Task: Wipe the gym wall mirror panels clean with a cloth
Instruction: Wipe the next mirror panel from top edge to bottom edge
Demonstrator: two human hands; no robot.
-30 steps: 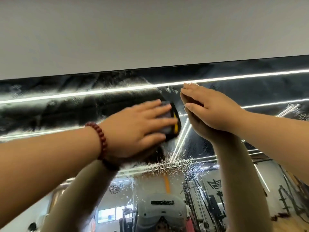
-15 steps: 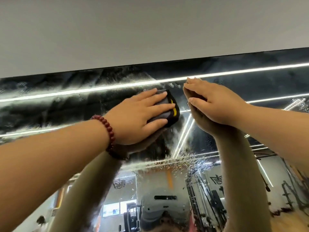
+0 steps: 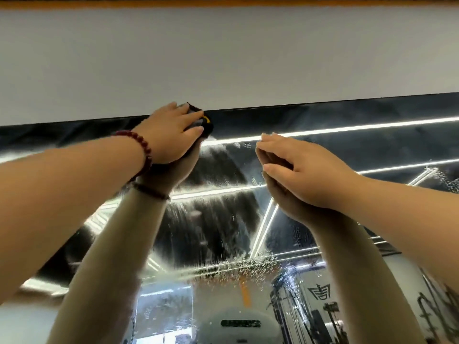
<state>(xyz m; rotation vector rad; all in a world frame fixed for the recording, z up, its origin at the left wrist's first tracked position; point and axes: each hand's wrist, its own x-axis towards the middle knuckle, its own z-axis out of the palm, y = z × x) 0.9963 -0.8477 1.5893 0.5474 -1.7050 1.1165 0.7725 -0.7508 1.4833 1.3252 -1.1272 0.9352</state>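
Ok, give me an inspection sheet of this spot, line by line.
Surface: mirror streaked with wet smears and droplets below its top edge.
Job's things: cloth, dark with yellow trim, pressed at the mirror's top edge.
Clutter: nothing seen.
Grippers: left hand flat on the cloth; right hand with fingertips on the glass, holding nothing.
Cables: nothing seen.
Surroundings: white wall above; gym machines reflected low in the mirror.

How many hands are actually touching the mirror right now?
2. The left hand presses the cloth at the mirror's top edge; the right hand rests fingertips on the glass beside it.
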